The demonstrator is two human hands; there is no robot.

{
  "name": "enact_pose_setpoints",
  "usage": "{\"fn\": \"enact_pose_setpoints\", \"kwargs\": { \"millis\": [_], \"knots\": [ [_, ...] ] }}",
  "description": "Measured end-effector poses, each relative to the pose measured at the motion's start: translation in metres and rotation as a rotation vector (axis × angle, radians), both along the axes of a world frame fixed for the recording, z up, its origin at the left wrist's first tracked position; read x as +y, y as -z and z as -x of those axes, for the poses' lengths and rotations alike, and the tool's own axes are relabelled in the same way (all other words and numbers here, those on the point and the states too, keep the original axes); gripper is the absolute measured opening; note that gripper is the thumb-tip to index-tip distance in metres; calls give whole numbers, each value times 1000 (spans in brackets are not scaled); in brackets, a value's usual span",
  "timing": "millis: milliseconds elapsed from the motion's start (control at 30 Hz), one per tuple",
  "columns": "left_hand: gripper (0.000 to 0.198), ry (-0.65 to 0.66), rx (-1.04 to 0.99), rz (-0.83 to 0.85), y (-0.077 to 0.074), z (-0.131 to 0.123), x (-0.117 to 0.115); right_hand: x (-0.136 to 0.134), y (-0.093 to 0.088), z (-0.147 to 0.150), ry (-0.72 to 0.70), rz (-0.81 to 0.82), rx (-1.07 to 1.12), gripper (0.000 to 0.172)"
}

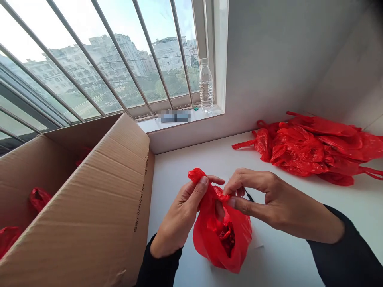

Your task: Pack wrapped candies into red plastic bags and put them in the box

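Note:
A small red plastic bag point(223, 239) with something dark red inside hangs over the white table point(284, 259) between my hands. My left hand point(182, 211) pinches one handle of the bag, which sticks up above my thumb. My right hand point(269, 203) pinches the other handle at the bag's mouth with thumb and forefinger. A thin black stick-like object point(249, 196) shows just under my right fingers; I cannot tell what it is.
A large open cardboard box point(98, 207) stands at the left with red bags point(38, 198) inside. A pile of empty red plastic bags point(314, 149) lies at the back right. A clear water bottle point(206, 85) stands on the window sill point(179, 119).

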State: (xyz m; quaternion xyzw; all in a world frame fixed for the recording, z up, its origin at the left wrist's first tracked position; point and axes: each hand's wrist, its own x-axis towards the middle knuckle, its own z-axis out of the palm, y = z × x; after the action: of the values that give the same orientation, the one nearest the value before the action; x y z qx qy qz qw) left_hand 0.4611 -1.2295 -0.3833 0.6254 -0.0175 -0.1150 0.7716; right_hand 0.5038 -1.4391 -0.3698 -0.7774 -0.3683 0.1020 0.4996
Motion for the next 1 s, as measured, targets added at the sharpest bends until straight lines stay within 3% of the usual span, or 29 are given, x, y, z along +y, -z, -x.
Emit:
{"fn": "enact_pose_setpoints", "kwargs": {
  "millis": [167, 267, 333, 433, 500, 633, 733, 867, 1000],
  "knots": [
    [18, 71, -35, -7, -6, 1, 2, -2, -2, 1, -57, 71, 17, 6],
    [11, 83, -59, -86, -9, 3, 4, 2, -3, -3, -5, -1, 38, 12],
    [9, 95, -116, -176, -12, 6, 5, 7, -2, -7, 24, -54, 57, 24],
    [3, 99, -242, -317, -15, 11, 10, 15, 4, -12, -62, -41, 190, 42],
    [11, 43, -345, -430, -15, 13, 12, 19, 9, -15, -110, -51, 283, 43],
    [44, -114, -721, -697, -5, 7, 15, 22, 22, -19, -114, -152, 408, 42],
    [58, -194, -911, -736, 5, 0, 15, 22, 31, -23, -149, -144, 455, 41],
    [59, -200, -992, -726, 9, -4, 17, 21, 35, -28, -216, -190, 455, 26],
    [61, -132, -941, -753, 9, -3, 18, 22, 30, -28, -26, -226, 340, 23]
  ]
}}
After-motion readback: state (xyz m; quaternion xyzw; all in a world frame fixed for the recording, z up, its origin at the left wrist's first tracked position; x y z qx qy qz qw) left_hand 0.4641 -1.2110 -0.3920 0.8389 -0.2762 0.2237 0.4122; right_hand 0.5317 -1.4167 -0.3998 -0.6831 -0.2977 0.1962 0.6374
